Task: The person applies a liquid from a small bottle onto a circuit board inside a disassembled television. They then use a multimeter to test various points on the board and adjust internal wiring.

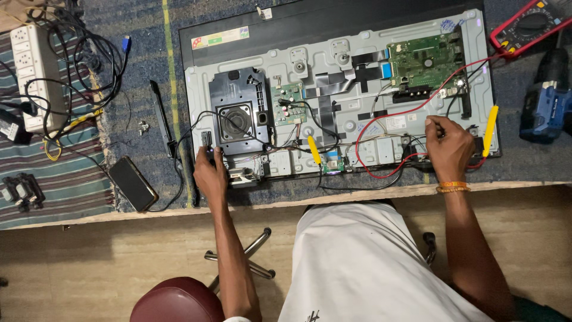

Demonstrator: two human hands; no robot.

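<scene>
An opened flat-screen television (250, 24) lies face down on the bench, its grey metal back panel (476, 71) exposed. My left hand (210, 172) pinches a small black connector on a thin black wire at the panel's lower left, beside the black speaker box (238, 113). My right hand (448, 146) has its fingers closed on wires near the panel's lower right, close to a red lead (381, 119). A green main board (424, 59) sits at the upper right. One yellow-handled probe (314, 149) lies on the panel's middle, another (490, 130) at its right edge.
A red multimeter (530, 24) sits at the top right, a blue power drill (545, 101) below it. A white power strip (33, 71) with tangled cables lies at the left, a dark phone (132, 183) near the bench's front edge. A maroon stool (176, 301) stands below.
</scene>
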